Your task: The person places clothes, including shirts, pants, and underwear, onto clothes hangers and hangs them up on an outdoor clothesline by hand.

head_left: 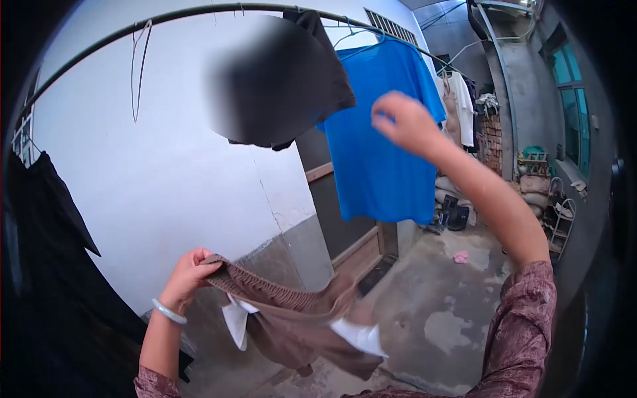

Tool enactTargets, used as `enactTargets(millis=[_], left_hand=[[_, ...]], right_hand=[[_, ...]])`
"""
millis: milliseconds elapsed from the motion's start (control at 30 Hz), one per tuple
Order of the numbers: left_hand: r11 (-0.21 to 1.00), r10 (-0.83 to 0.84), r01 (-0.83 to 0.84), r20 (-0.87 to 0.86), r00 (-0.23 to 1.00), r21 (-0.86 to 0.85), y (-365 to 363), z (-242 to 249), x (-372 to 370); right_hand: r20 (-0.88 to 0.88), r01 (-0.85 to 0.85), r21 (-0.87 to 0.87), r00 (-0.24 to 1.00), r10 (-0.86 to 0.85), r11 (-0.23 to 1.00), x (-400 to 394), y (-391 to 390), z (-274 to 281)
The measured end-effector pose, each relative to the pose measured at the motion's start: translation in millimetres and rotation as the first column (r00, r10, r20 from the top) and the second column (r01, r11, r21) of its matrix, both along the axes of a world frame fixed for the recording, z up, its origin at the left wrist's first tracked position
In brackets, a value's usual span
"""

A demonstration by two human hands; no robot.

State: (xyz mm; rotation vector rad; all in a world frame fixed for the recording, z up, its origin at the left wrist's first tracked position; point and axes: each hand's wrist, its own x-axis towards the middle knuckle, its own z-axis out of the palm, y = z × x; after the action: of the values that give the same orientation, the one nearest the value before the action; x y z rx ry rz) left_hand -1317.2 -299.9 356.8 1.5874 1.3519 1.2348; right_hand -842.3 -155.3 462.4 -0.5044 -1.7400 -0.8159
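My left hand (pixel 189 275) pinches the elastic waistband of a pair of brown shorts (pixel 285 331) at one end, fingers closed on the cloth. The shorts hang slanting down to the right, their white pocket linings (pixel 358 337) turned outward. Raised at the right, my right hand (pixel 405 123) has loosely curled fingers with a gap at the thumb and nothing visible in them. It overlaps a blue T-shirt (pixel 381 152) on a hanger in this view. A dark garment (pixel 332 73) hangs left of the T-shirt, largely covered by a blurred patch.
A long pole (pixel 199 10) runs overhead, with a bare wire hanger (pixel 138 73) on it. Black clothing (pixel 53 265) hangs at the left. Farther back are a white garment (pixel 461 99), stacked bricks (pixel 491 139), black boots (pixel 456 213) and a small pink item (pixel 460 257) on the concrete floor.
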Motion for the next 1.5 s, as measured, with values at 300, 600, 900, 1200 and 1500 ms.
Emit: enactTargets(millis=[300, 600, 900, 1200, 1500], left_hand=[[0.976, 0.135, -0.142, 0.052, 0.989, 0.164, -27, -10, 10], [0.92, 0.347, -0.382, 0.27, 0.898, 0.09, -95, 1, -1], [0.868, 0.475, -0.492, 0.179, 0.862, 0.067, -107, -13, -2], [0.848, 0.521, -0.525, -0.296, 0.8, 0.072, -53, -28, -16], [0.849, 0.482, -0.489, -0.666, 0.568, 0.198, 20, -34, -6]], right_hand=[[-0.359, 0.48, -0.258, 0.758, -0.545, 0.838, 17, 71, 171], [-0.404, 0.005, -0.526, 0.879, -0.255, 0.851, -35, 85, 206], [-0.572, 0.017, -0.267, 0.802, -0.173, 0.963, -7, 118, 177], [-0.605, -0.534, -0.5, 0.779, 0.165, 0.683, 93, 38, -74], [-0.687, -0.694, -0.66, 0.712, 0.142, 0.288, 121, -72, -229]])
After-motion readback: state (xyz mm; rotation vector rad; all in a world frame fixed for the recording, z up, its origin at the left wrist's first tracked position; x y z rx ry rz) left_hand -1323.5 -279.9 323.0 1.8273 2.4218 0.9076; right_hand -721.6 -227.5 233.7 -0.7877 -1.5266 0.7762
